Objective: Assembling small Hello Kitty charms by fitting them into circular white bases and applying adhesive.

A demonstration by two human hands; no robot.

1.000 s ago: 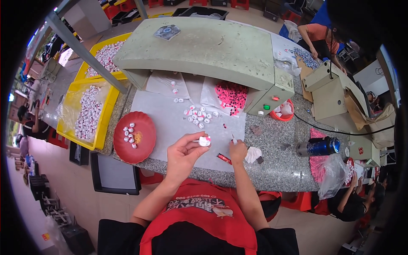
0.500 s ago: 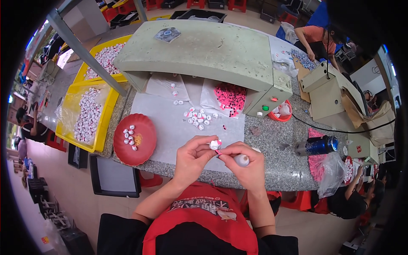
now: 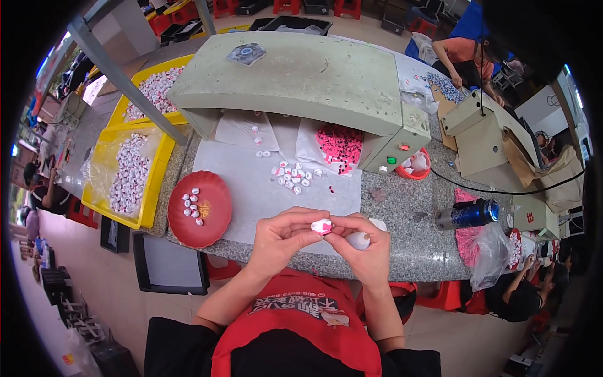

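Between my two hands is a small white piece with pink parts (image 3: 321, 227), pinched at its sides over the table's near edge. My left hand (image 3: 281, 237) grips it with thumb and fingers. The fingertips of my right hand (image 3: 363, 246) press on its other side. A small white bottle (image 3: 358, 240) with a pale tip is also tucked in my right hand. Ahead on white paper lies a loose group of similar white pieces (image 3: 293, 176). Behind them, small pink and black parts (image 3: 340, 146) lie heaped on a white sheet.
A red scalloped dish (image 3: 215, 227) with several white pieces is at left, beside yellow trays (image 3: 158, 164) full of them. A pale green metal housing (image 3: 295, 75) spans the paper. At right are a blue bottle (image 3: 472, 213) and a red basket (image 3: 424, 173). Other people work nearby.
My hands have come together and lowered slightly. The pink part held in my right fingertips now sits against the white piece, which has turned over.
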